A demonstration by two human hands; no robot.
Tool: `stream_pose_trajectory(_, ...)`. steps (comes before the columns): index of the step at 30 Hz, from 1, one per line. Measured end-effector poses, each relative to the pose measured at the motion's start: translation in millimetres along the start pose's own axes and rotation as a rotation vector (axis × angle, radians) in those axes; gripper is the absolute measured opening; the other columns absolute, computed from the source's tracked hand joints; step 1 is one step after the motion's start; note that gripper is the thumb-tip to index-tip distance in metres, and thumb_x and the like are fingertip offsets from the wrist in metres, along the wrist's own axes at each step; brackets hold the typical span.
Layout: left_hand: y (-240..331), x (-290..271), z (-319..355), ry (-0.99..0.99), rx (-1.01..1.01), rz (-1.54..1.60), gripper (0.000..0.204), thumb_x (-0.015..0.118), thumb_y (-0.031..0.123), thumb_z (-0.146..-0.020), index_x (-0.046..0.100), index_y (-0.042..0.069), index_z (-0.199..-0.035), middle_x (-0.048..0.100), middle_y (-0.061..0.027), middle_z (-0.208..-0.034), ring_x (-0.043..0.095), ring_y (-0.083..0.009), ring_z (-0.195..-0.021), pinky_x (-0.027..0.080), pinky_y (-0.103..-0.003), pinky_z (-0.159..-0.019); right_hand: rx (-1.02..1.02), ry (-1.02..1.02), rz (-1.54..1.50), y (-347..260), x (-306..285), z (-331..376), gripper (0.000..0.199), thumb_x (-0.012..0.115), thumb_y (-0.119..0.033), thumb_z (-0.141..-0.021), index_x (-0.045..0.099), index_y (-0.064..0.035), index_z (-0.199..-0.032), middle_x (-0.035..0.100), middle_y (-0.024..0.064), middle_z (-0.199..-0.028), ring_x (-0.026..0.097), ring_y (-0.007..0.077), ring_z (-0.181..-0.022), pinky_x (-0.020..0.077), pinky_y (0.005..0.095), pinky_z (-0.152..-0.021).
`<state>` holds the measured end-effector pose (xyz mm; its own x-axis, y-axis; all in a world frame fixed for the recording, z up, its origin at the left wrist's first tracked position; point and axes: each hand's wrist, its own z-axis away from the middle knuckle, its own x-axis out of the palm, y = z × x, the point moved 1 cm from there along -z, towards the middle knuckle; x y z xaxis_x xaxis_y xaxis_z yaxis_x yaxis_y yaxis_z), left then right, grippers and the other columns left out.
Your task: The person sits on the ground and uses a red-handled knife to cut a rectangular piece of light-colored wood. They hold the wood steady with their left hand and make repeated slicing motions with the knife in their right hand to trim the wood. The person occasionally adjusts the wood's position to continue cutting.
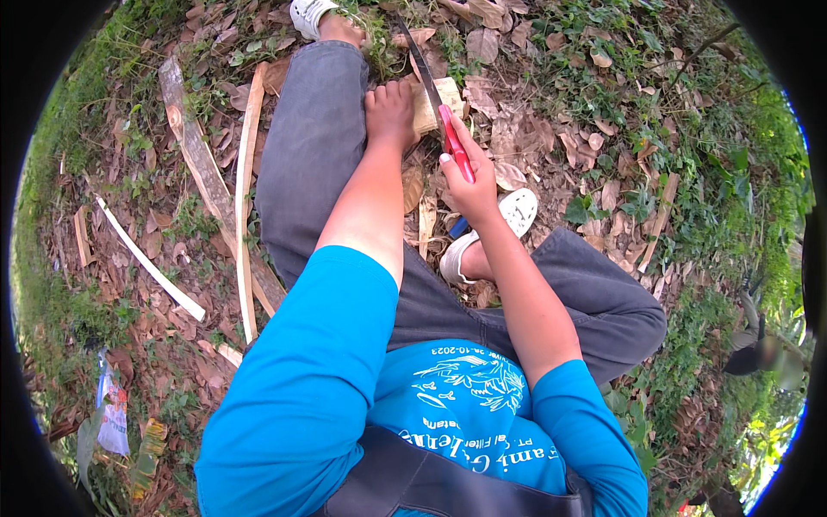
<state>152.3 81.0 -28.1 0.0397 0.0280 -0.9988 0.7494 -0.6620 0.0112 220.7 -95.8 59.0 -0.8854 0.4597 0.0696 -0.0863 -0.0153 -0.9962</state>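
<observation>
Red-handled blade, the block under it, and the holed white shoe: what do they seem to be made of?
Handle: probably plastic, glossy red, going by its bright shine.
Blade: likely metal, dark, judging by its long, thin shape.
Block: wood, raw, with pale yellowish, unpainted faces.
Shoe: perhaps moulded foam or rubber, white, with round holes; the exact material stays open.

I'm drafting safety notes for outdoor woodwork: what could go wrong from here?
The right hand grips a long, dark, red-handled blade close to the bare left hand; a slip might cut it. Dry brown leaves lie around the pale, squarish wooden block, so it might shift. The outstretched dark-grey trouser leg is near too, so a stray stroke might reach it.
</observation>
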Motion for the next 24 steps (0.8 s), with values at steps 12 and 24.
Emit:
stream_pose_trajectory(12, -6, 3, -3, -0.036, -0.003, -0.048, 0.111, 0.095, 0.044, -0.058, 0.041, 0.008, -0.147, 0.052, -0.007, -0.129, 0.05, -0.0273, -0.126, 0.035, -0.046, -0.11, -0.006, -0.036, 0.153, 11, -4, 6, 0.072, 0.06, 0.0, -0.09, 0.039, -0.0028, -0.158, 0.052, 0.017, -0.154, 0.048, 0.0207, -0.143, 0.0343, 0.0322, -0.118)
stream_pose_trajectory(24, -23, -2, 4, -0.15, -0.041, -0.097, 0.107, 0.096, 0.044, -0.059, 0.038, 0.014, -0.144, 0.052, -0.0086, -0.127, 0.051, -0.0284, -0.125, 0.038, -0.045, -0.106, 0.021, -0.013, 0.12, 14, -6, 1, 0.069, 0.06, -0.001, -0.09, 0.044, -0.0069, -0.157, 0.056, 0.0144, -0.15, 0.053, 0.0186, -0.137, 0.0374, 0.03, -0.114)
